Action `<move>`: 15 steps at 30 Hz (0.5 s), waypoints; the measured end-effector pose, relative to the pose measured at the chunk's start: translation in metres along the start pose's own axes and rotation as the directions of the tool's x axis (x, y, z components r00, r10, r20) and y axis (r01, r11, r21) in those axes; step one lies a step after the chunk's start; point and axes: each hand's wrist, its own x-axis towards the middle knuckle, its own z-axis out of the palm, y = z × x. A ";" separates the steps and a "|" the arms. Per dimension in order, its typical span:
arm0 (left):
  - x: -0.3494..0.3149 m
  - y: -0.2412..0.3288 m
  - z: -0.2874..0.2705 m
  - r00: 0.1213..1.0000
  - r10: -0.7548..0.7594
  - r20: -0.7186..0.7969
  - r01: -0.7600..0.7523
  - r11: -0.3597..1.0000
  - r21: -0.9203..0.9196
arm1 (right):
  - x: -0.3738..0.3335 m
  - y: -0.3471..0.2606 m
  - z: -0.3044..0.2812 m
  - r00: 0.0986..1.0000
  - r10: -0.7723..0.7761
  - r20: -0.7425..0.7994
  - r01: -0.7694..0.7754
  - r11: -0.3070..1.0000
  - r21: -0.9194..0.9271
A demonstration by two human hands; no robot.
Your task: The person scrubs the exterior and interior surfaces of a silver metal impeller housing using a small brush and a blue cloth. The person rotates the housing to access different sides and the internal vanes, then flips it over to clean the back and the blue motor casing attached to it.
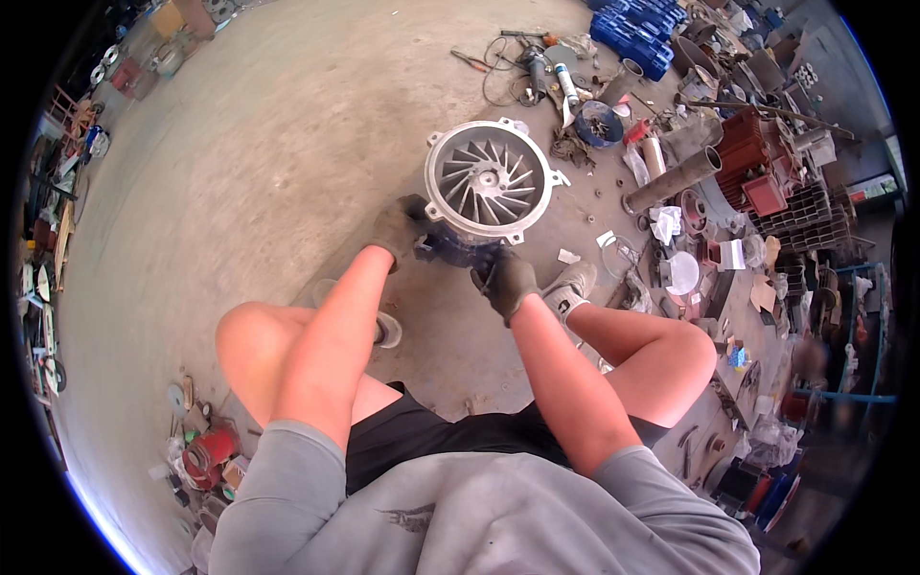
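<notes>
A round, silver-grey metal housing (444, 198) with bolt lugs on its rim stands on the floor in front of me, between my feet. Inside its open top sit thin curved vanes (465, 196) around a central hub (489, 179). Its lower part (460, 247) is dark blue. My left hand (396, 230), in a dark work glove, grips the left side of the housing. Lower down on the near right, my gloved right hand (508, 285) has its fingers closed on the blue part. The housing hides some fingertips of both hands.
An angle grinder (535, 77) with a cable, a sealant tube (566, 84) and a blue ring-shaped part (599, 125) lie beyond the housing. Metal pipes (673, 179), red castings (743, 158) and scrap crowd the right. A red machine part (208, 452) lies at lower left.
</notes>
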 end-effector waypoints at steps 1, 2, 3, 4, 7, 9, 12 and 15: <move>0.001 0.002 0.000 1.000 0.014 -0.010 -0.013 0.999 0.045 | -0.005 0.007 0.010 1.000 -0.027 0.017 0.025 0.994 0.105; 0.001 0.003 -0.001 0.999 0.027 -0.022 -0.025 0.996 0.091 | -0.014 0.003 0.008 0.994 -0.102 -0.033 0.098 0.991 -0.091; -0.001 0.003 -0.002 0.999 0.039 -0.032 -0.034 0.990 0.135 | -0.028 -0.004 0.011 0.981 -0.183 -0.070 0.156 0.945 -0.288; -0.006 0.012 0.001 0.998 -0.014 -0.068 0.026 0.984 0.179 | -0.033 -0.015 0.003 0.967 -0.220 -0.129 0.126 0.852 -0.507; -0.012 0.012 0.003 0.996 -0.022 -0.087 0.030 0.995 0.092 | -0.024 -0.067 -0.014 0.992 -0.124 0.012 0.066 0.440 -0.896; -0.013 0.010 0.015 0.992 -0.036 -0.121 0.030 0.998 -0.051 | 0.004 -0.092 -0.036 0.958 -0.169 0.231 0.236 0.007 -0.972; -0.008 0.004 0.023 0.986 0.020 -0.163 -0.022 1.000 -0.011 | 0.022 -0.131 -0.020 0.873 0.049 0.486 0.454 -0.448 -0.770; -0.019 0.014 0.015 0.985 -0.040 -0.169 0.042 0.999 0.009 | 0.017 -0.149 0.011 0.756 0.209 0.620 0.587 -0.636 -0.501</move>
